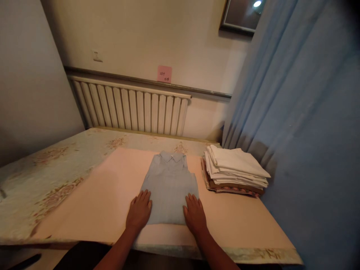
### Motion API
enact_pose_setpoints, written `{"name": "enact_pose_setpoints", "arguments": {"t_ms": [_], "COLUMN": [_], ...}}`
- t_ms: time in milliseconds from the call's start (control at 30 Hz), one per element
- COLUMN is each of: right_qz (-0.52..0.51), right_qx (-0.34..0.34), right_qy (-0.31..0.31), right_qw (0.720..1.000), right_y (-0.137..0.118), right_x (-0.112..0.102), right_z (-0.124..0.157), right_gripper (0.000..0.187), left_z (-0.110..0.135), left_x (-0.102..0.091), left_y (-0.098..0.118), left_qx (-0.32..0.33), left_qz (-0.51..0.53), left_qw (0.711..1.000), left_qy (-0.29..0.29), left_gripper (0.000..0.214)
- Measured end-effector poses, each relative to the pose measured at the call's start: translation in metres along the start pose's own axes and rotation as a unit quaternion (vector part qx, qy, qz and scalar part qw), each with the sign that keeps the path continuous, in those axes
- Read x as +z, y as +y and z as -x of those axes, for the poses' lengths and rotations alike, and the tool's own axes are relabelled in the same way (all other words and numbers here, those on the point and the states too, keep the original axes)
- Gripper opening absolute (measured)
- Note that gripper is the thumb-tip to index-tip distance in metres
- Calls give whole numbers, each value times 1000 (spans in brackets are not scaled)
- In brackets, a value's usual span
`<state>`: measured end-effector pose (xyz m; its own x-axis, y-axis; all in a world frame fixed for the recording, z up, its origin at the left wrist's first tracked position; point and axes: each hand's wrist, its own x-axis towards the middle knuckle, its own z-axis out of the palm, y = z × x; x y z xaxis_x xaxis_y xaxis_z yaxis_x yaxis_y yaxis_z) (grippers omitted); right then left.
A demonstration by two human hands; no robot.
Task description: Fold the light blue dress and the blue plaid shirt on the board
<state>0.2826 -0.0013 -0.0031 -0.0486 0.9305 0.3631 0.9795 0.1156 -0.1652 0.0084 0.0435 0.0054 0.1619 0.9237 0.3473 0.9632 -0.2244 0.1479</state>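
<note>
Blue shirt edges under flat, empty left hand, right hand; pink cloth around.

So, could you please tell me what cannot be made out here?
In the head view:
Pink note: writing too small to read.
Wall frame: top cut off by the upper edge.
Blue shirt: underside hidden by its upper side.
Left hand and right hand: palms hidden by their backs.

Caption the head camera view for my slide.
Left hand and right hand at opposite edges of a pale-blue shirt, folded fabric stack at right.
</note>
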Motion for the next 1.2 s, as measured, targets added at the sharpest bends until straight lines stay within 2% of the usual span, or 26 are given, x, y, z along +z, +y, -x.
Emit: {"name": "enact_pose_setpoints", "arguments": {"t_ms": [367, 833, 1200], "right_qz": [-15, -21, 0], "right_qx": [10, 9, 4], "right_qy": [-8, 17, 13], "right_qw": [1000, 1000, 1000], "right_y": [0, 2, 2], "right_x": [1, 5, 6], "right_z": [-1, -1, -1], "right_gripper": [44, 42, 42], "left_z": [0, -2, -1], "left_x": [-1, -2, -2], "left_y": [0, 0, 1], "left_qx": [4, 1, 7], "left_qz": [-7, -11, -22], "left_qw": [1000, 1000, 1000], "left_qy": [-2, -9, -8], "left_gripper": [46, 47, 47]}}
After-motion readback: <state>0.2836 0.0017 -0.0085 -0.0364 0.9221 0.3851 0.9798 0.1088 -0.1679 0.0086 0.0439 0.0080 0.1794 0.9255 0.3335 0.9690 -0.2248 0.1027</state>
